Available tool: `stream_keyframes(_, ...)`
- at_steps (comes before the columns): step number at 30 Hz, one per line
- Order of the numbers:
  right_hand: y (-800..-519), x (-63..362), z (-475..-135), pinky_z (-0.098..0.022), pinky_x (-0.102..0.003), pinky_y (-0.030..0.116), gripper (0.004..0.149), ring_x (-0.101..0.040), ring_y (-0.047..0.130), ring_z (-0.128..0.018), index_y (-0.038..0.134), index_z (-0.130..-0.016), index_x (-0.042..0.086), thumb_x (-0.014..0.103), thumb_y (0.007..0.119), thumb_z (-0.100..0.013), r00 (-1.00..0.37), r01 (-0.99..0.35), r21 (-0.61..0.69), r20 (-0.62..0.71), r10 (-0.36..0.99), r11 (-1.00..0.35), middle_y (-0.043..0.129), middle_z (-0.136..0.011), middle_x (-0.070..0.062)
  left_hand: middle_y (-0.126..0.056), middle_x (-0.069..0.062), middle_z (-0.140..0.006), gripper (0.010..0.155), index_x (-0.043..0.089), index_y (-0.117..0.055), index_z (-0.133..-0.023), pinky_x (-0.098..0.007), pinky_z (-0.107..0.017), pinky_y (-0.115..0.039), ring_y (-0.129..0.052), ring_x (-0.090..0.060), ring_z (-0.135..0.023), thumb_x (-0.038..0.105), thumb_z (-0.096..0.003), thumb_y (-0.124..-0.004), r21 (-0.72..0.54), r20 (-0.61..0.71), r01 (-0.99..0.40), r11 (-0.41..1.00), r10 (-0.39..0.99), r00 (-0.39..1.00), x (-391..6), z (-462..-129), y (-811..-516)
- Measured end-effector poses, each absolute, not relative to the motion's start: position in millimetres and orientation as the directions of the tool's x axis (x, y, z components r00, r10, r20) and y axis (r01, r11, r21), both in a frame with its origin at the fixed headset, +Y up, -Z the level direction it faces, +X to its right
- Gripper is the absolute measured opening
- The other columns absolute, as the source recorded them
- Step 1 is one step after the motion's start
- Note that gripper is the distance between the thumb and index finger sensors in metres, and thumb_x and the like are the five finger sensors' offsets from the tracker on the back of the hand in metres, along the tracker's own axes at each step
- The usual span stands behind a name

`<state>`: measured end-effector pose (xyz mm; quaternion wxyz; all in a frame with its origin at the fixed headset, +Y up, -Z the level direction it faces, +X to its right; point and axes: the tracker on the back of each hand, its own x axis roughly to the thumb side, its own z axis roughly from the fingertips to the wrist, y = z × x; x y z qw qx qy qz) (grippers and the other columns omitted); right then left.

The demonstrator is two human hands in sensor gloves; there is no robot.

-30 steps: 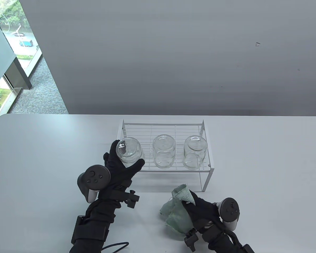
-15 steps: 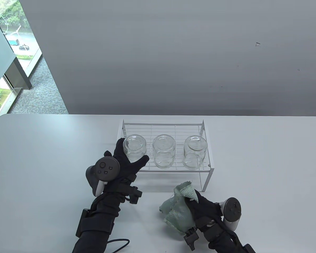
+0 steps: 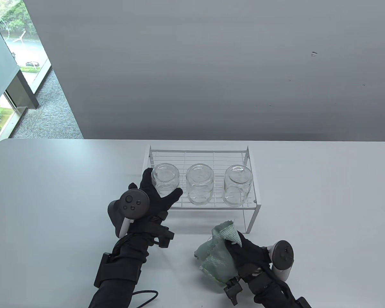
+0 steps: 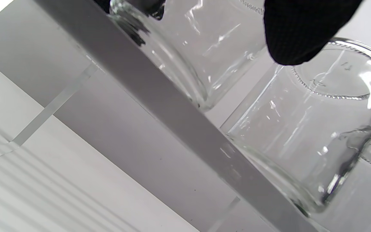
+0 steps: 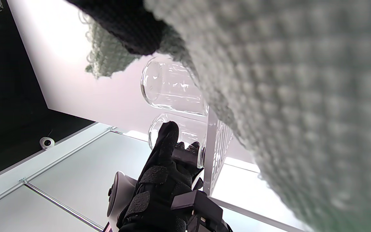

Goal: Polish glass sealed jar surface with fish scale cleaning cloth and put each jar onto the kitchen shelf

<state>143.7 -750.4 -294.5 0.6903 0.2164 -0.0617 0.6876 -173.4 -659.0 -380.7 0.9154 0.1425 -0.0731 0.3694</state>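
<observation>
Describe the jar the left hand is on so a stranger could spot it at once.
Find the white wire shelf mid-table; three clear glass jars stand upside down along its front. Take the leftmost jar: unlike the other two, it has the black-gloved left hand around it.

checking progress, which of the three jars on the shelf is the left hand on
The leftmost jar: the left hand wraps its side. The middle jar and right jar stand untouched.

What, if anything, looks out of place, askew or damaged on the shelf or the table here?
Nothing stands out. Three glass jars stand in a row, mouth down, on the wire shelf; the left hand grips the left jar, and the right hand holds the green cloth.
</observation>
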Motion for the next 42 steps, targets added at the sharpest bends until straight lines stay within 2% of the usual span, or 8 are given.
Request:
stream_keyframes(16,-750.1,143.9,-294.2,-0.037,-0.056,0.076,0.056,-0.044,0.097,-0.048,0.064,-0.095,-0.012,0.023,0.068,-0.053,0.049,-0.975,0.217,0.382,0.923,-0.038,0.084,-0.071,-0.035,-0.060,-0.025,-0.105,0.107,0.000,-0.030,-0.106,-0.065,-0.070,-0.026,-0.079,-0.053,-0.087,0.066,-0.0426,-0.085,0.204,0.253,-0.708,0.676,0.662,0.705,-174.4,-380.0,-659.5)
stream_keyframes(26,-750.1,143.9,-294.2,-0.037,-0.056,0.076,0.056,-0.044,0.097,-0.048,0.064,-0.095,-0.012,0.023,0.068,-0.053,0.049,-0.975,0.217,0.382,0.923,-0.038,0.084,-0.072,-0.035,-0.053,-0.027,-0.107,0.112,-0.001,-0.024,-0.107,-0.068,-0.070,-0.034,-0.070,-0.054,-0.092,0.068,-0.0426,-0.084,0.212,0.312,-0.775,0.595,0.710,0.631,-186.4,-371.7,-659.1)
stream_keyframes(29,-750.1,143.9,-294.5,-0.037,-0.056,0.076,0.056,-0.044,0.097,-0.048,0.064,-0.095,-0.012,0.023,0.068,-0.053,0.049,-0.977,0.212,0.382,0.923,-0.036,0.084,-0.071,-0.035,-0.051,-0.028,-0.108,0.112,-0.001,-0.024,-0.107,-0.071,-0.068,-0.037,-0.067,-0.054,-0.094,0.068,-0.0429,-0.083,0.218,0.320,-0.814,0.538,0.748,0.581,-195.1,-366.8,-657.2)
stream_keyframes(34,-749.3,146.1,-294.5,-0.037,-0.056,0.076,0.056,-0.044,0.097,-0.048,0.064,-0.095,-0.012,0.023,0.068,-0.053,0.047,-0.977,0.209,0.382,0.923,-0.036,0.084,-0.071,-0.035,-0.049,-0.028,-0.108,0.110,-0.002,-0.024,-0.107,-0.073,-0.067,-0.037,-0.066,-0.051,-0.096,0.068,-0.0438,-0.083,0.254,0.338,-0.817,0.518,0.744,0.577,-214.2,-352.6,-654.2)
stream_keyframes(38,-748.4,146.9,-294.5,-0.037,-0.056,0.076,0.056,-0.044,0.097,-0.048,0.064,-0.095,-0.012,0.023,0.068,-0.053,0.047,-0.978,0.206,0.383,0.922,-0.036,0.084,-0.072,-0.035,-0.049,-0.029,-0.108,0.106,-0.001,-0.026,-0.107,-0.073,-0.066,-0.037,-0.066,-0.051,-0.095,0.065,-0.0455,-0.082,0.283,0.375,-0.796,0.534,0.703,0.605,-222.6,-333.8,-650.4)
stream_keyframes(42,-746.1,151.2,-294.5,-0.037,-0.056,0.076,0.056,-0.044,0.097,-0.048,0.064,-0.095,-0.012,0.023,0.068,-0.053,0.045,-0.981,0.192,0.383,0.923,-0.032,0.084,-0.072,-0.035,-0.052,-0.028,-0.107,0.095,0.003,-0.036,-0.107,-0.071,-0.066,-0.038,-0.068,-0.050,-0.094,0.062,-0.0476,-0.081,0.326,0.432,-0.750,0.576,0.614,0.660,-222.6,-313.8,-645.1)
